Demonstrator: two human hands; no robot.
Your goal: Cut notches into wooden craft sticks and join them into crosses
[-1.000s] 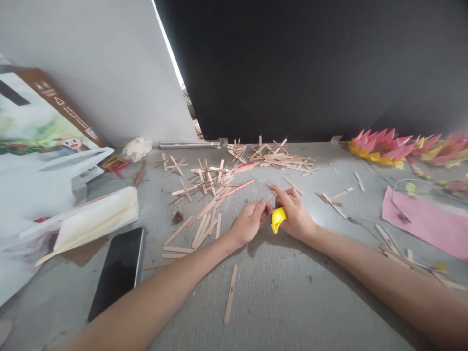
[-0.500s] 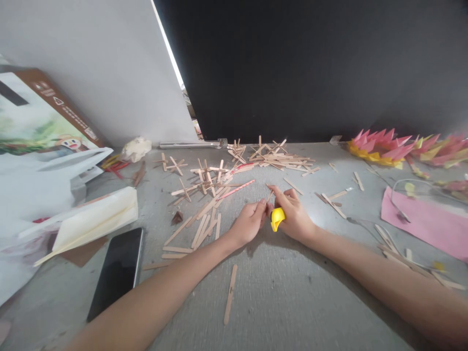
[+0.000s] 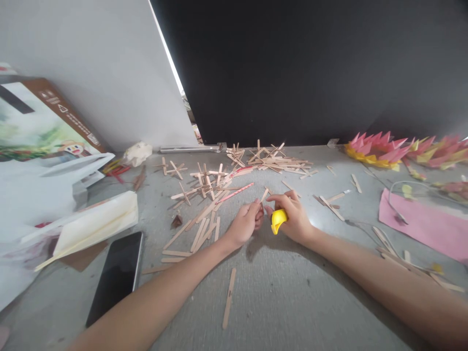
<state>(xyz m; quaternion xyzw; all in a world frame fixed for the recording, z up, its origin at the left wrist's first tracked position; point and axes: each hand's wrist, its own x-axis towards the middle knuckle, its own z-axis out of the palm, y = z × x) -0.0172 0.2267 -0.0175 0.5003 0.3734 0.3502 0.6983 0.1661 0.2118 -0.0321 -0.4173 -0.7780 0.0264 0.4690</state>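
The left hand [image 3: 243,225] pinches a craft stick [image 3: 263,195]; the right hand [image 3: 295,220], gripping a yellow tool [image 3: 279,221], has drawn its forefinger off the stick's tip.

1. Left hand [image 3: 245,224] and right hand [image 3: 295,220] slightly parted; fingertips met earlier, now a narrow gap between.
2. Right index finger [image 3: 277,198] swung down, from about 10 o'clock to 9 o'clock.
3. Wooden craft stick [image 3: 263,195] in left pinch: shifted toward 9 o'clock, upper end now clear of that finger.
4. View tipped slightly; printed carton [image 3: 54,122] at 10 o'clock sits lower in frame.
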